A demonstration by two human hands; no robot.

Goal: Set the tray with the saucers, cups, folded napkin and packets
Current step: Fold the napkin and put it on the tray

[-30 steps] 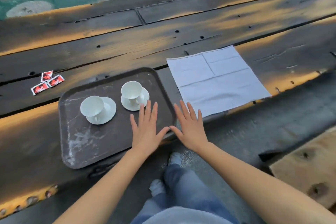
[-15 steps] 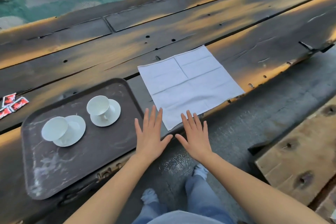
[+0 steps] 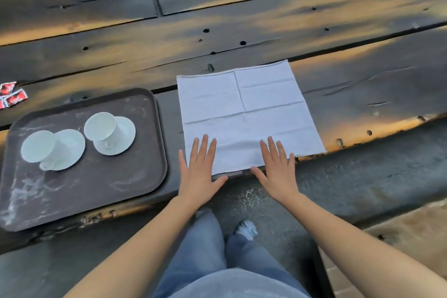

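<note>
Both your hands are flat, palms down, at the near edge of the white napkin (image 3: 244,113). It's lying fully opened out on the dark wooden surface (image 3: 217,36), crease lines showing, just right of the tray (image 3: 84,189) and not touching it.

Your left hand (image 3: 198,172) is over the napkin's near-left corner. Its fingers (image 3: 203,147) are straight and a bit spread, with the thumb out to the side. Your right hand (image 3: 278,172) is further right along the same edge, fingers straight and fanned the same way. Neither hand is pinching anything. Can't tell if the fingertips actually press the cloth or just sit above it.

On the brown tray, toward its far half, the left cup (image 3: 38,146) sits on the left saucer (image 3: 72,143), and the right cup (image 3: 100,127) sits on the right saucer (image 3: 125,133). The two sets are close together.

The red packets (image 3: 12,97) are off the tray, on the surface at the far left, partly cut off by the frame.

Your jeans (image 3: 205,249) and shoes (image 3: 246,228) show below the surface edge.
</note>
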